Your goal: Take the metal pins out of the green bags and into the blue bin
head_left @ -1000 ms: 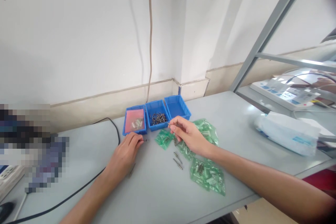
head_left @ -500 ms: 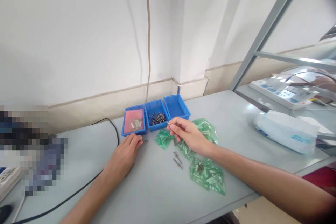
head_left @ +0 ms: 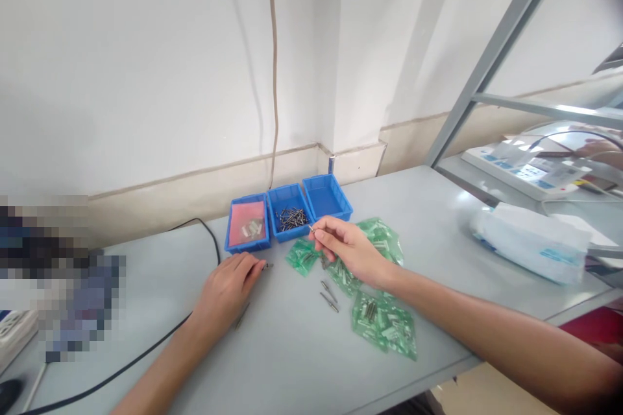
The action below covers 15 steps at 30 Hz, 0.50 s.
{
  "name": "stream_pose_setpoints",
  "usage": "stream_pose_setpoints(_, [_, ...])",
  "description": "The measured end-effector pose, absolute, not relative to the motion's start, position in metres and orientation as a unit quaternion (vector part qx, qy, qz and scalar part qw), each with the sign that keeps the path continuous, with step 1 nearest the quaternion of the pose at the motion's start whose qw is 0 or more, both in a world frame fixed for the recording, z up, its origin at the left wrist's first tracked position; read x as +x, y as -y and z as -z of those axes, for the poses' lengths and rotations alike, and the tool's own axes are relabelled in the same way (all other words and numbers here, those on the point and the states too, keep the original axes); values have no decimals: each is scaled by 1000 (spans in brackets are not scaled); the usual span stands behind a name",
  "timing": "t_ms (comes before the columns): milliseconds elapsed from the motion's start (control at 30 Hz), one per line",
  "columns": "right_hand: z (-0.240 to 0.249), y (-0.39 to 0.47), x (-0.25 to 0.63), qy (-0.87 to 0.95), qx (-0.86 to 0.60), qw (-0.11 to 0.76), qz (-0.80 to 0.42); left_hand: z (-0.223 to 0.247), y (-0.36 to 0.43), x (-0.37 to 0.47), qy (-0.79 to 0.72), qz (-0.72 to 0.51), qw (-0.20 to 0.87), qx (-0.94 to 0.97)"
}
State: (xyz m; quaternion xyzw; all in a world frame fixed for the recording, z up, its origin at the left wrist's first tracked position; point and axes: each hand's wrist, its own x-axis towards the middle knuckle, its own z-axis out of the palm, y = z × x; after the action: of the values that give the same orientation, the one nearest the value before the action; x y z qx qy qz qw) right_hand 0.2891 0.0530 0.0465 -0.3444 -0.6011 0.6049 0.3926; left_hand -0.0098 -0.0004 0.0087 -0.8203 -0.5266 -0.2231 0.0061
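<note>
My left hand [head_left: 233, 282] is closed in front of the left blue bin, its thumb and fingers pinching a small metal pin [head_left: 268, 266]. Another thin metal pin [head_left: 242, 316] lies on the table beside that wrist. My right hand [head_left: 346, 246] pinches a small shiny metal pin [head_left: 312, 229] just in front of the middle bin [head_left: 274, 228], which has a heap of metal pins [head_left: 293, 219] in it. Under and around the right hand lie green plastic bags [head_left: 384, 324] with metal parts inside. Two loose metal pins [head_left: 329, 298] rest on the table to their left.
The left bin [head_left: 246, 248] contains a pink sheet [head_left: 243, 219] and a small clear bag of parts. A third blue bin [head_left: 327, 196] stands at the right. A black cable [head_left: 141, 351] crosses the table's left side. A white package [head_left: 530, 243] lies right, near a metal frame [head_left: 491, 58].
My left hand has shifted slightly down and turned, so the pin on the table beside its wrist shows more. My right hand has hardly moved.
</note>
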Motion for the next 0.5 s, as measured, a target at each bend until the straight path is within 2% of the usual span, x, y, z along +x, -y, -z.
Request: stream_pose_setpoints(500, [-46,-52,289,615,-347,391,-591,-8,0,-12,511,232,27,-827])
